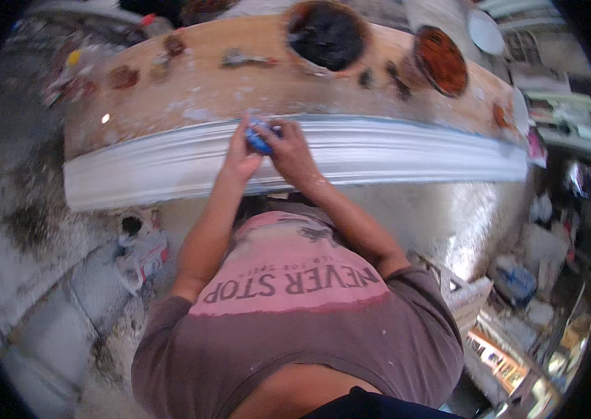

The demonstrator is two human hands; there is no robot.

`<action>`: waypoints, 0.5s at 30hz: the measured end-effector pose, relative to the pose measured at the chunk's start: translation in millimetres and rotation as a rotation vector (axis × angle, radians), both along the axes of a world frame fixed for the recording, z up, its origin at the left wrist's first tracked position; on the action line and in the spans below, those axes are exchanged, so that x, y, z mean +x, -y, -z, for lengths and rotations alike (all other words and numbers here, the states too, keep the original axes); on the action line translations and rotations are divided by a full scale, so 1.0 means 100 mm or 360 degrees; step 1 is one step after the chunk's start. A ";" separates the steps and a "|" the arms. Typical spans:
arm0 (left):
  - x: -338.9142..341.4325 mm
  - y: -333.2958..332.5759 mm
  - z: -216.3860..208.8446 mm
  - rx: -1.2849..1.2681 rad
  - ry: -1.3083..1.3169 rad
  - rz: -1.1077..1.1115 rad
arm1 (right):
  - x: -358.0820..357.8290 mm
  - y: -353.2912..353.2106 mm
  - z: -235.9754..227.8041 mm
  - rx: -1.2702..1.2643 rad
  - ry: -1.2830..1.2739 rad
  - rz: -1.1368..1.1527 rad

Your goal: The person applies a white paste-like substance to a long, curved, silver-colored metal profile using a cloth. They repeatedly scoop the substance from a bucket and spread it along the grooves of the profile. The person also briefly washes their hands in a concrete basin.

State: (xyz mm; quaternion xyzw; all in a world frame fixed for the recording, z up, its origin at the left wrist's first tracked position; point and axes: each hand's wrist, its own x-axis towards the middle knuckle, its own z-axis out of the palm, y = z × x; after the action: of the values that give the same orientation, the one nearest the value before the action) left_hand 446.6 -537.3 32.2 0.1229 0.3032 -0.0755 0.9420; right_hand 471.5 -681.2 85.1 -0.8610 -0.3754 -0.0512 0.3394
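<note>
Both my hands meet over a long white moulding (407, 150) with ridges along its length, lying on the near edge of the wooden table (240, 91). A small blue object (259, 140) sits between them, its kind too blurred to tell. My left hand (242, 155) closes on its left side. On its right side, the fingers of my right hand (287, 145) are bent over the top. Part of the blue object is hidden by my fingers.
Toward the table's far side stand a bucket of black stuff (327, 38) and one of orange-brown stuff (442, 63). A brush-like tool (247, 59) lies to their left. A white container (143, 262) stands on the floor at left; clutter fills the right.
</note>
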 end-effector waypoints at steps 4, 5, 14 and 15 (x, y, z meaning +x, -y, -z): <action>-0.02 0.19 0.09 0.0092 -0.0108 0.0141 | 0.07 0.52 -0.05 -0.0167 0.0041 -0.0270; 0.00 0.28 0.04 0.0116 -0.0158 0.0172 | 0.10 0.65 -0.06 -0.0197 0.0063 -0.0289; 0.53 1.21 -0.25 0.0099 -0.0160 0.0156 | 0.53 1.65 -0.31 -0.0383 0.0108 -0.0122; 0.53 1.21 -0.22 0.0151 -0.0200 0.0201 | 0.55 1.65 -0.31 -0.0324 0.0130 -0.0117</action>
State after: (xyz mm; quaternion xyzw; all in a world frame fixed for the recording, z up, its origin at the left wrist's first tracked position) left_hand 499.9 -658.1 54.3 0.1812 0.3564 -0.1278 0.9076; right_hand 526.2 -845.7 115.8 -0.8739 -0.4234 -0.0354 0.2361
